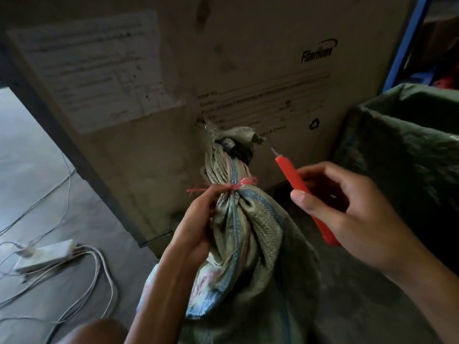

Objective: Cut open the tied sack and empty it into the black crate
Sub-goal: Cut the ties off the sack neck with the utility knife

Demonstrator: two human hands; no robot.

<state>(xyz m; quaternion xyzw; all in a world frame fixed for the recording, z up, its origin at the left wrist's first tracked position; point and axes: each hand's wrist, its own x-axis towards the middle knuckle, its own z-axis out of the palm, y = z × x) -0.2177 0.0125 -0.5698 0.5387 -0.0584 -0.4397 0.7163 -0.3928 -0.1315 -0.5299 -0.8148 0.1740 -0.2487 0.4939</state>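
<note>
The grey-green woven plastic sack with a blue stripe stands upright in front of you. It bulges below, and its neck is gathered tight. A thin red plastic string is wound and knotted round that neck, uncut, with a frayed end sticking out to the left. Above the tie, the mouth spreads in crumpled folds. Your left hand grips the neck, fingertips right at the string. Your right hand holds the slim red utility knife just right of the neck, clear of the string. Its short blade is out and points up towards the crumpled mouth.
</note>
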